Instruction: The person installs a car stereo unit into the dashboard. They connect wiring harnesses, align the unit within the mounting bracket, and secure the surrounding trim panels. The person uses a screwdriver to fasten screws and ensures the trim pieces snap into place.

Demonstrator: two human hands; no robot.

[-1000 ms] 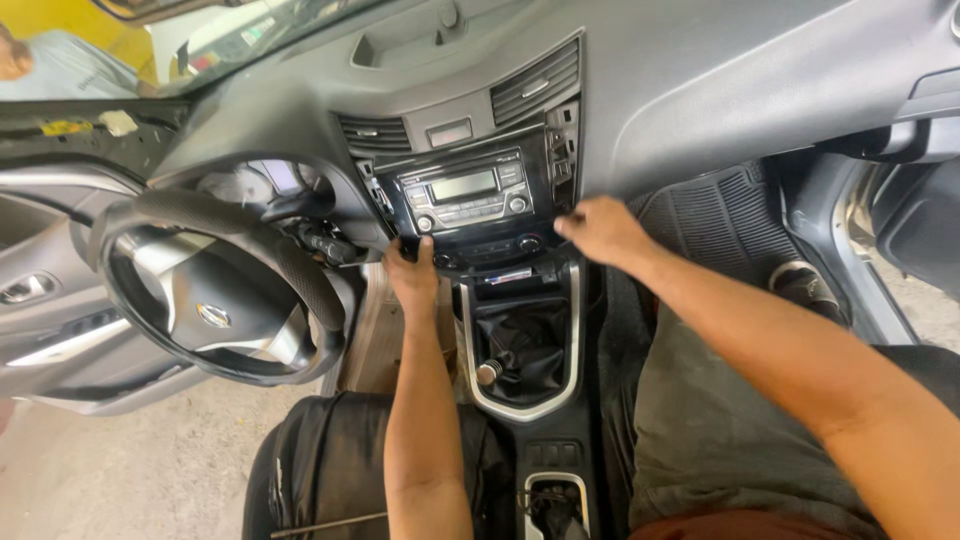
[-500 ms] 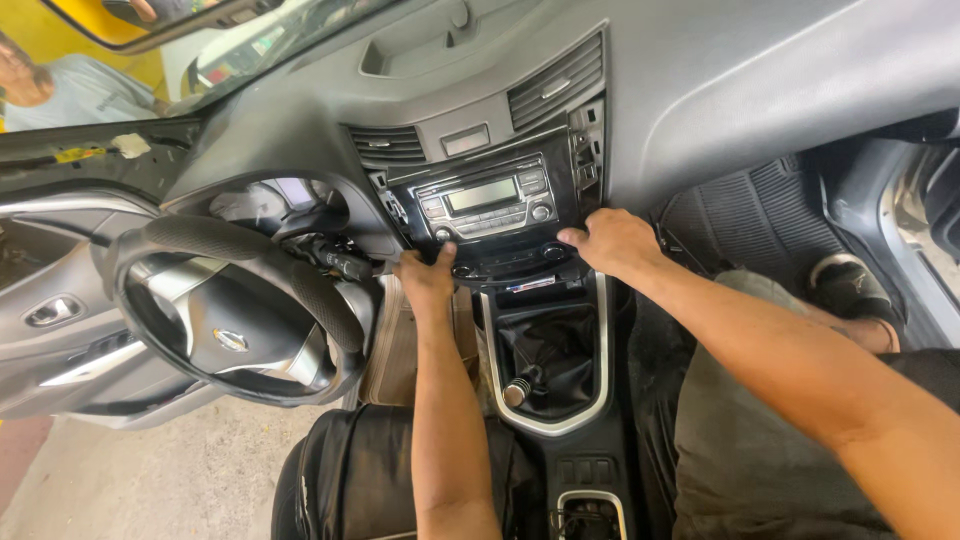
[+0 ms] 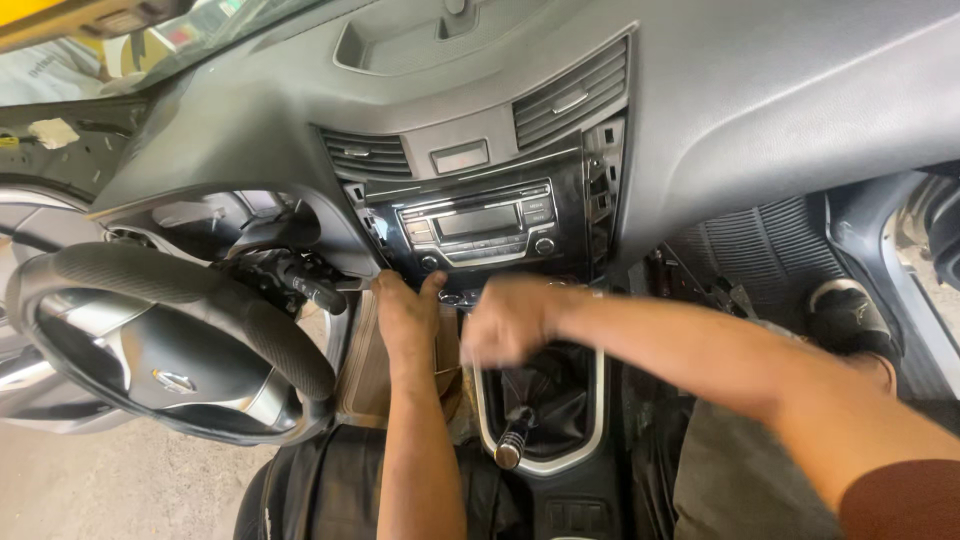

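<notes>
Here, at nine o'clock, the steering wheel [image 3: 170, 345] fills the left side, with a black stalk lever [image 3: 312, 290] jutting from its column toward the middle. Just past it, the left hand [image 3: 405, 315] lies open, palm to the lower edge of the centre console panel [image 3: 480, 232], thumb raised at one o'clock against the trim. Beside it the right hand [image 3: 505, 320] is blurred; its fingers look curled below the radio [image 3: 478, 222], but whether it grips anything I cannot tell. At six o'clock the gear lever [image 3: 512, 445] stands in its chrome-edged surround. At three o'clock a ribbed floor mat [image 3: 760, 245] shows, and a shoe [image 3: 845, 320].
</notes>
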